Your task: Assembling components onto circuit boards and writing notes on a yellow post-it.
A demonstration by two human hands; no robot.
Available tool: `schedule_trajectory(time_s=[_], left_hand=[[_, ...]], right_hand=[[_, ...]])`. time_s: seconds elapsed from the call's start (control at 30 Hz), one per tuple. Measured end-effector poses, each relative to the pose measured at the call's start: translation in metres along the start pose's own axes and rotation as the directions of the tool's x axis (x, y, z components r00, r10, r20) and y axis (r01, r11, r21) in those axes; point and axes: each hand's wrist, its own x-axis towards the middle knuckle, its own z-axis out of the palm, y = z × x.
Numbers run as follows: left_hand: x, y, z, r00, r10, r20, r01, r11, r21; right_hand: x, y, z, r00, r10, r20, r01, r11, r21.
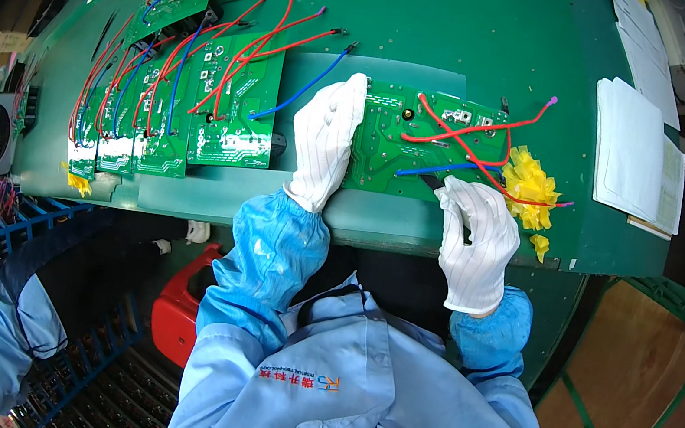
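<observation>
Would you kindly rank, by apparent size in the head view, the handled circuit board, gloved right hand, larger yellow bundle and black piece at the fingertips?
Handled circuit board
Gloved right hand
Larger yellow bundle
Black piece (visible part)

Super green board [375, 166] tbh, red wires [456, 136] + blue wire [446, 173] on it, yellow clump [530, 175] right of it, pinstriped white glove [324, 141] left.

Circuit board [379, 153]: on the surface [440, 18], right of left hand [324, 143], beyond right hand [476, 243]
Other boards [234, 142]: left of left hand
Clump [528, 186]: right of right hand
Papers [628, 158]: well right of both hands
</observation>
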Motion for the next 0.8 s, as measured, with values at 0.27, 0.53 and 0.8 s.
schedule_trajectory(time_s=[0.27, 0.53, 0.8], left_hand=[[0.007, 0.009, -0.003, 0.999, 0.000, -0.051, -0.004, 0.997, -0.077], [0.005, 0.009, -0.005, 0.990, -0.135, 0.025, 0.138, 0.977, -0.164], [0.005, 0.010, -0.006, 0.999, -0.035, -0.008, 0.033, 0.988, -0.150]], right_hand=[[0.000, 0.000, -0.004, 0.998, 0.055, -0.029, -0.054, 0.998, 0.011], [-0.001, 0.001, 0.001, 0.999, 0.012, -0.031, -0.014, 0.997, -0.080], [-0.002, 0.003, -0.006, 0.998, -0.020, 0.065, 0.014, 0.996, 0.082]])
